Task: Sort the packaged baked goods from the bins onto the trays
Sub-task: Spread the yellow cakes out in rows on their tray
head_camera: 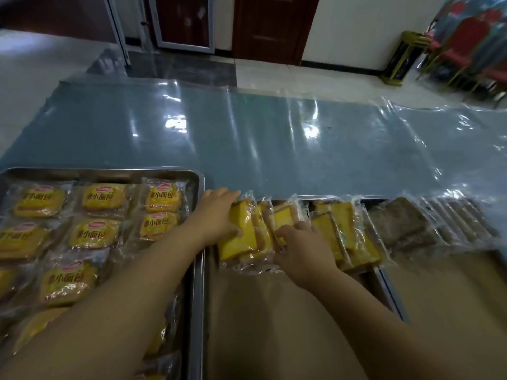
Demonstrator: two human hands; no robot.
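Fingers (233, 198) of the left hand (216, 215) clasp the end yellow cake slice (240, 231) in a row along the middle tray's (274, 311) far edge; the right hand (304, 250) presses the neighbouring packs. Bun packs (103, 197) nearly fill the left tray (199, 179). Brown slices (403, 226) start the right tray. Bins are unseen.

"小面包" on yellow bread packets (103, 200)
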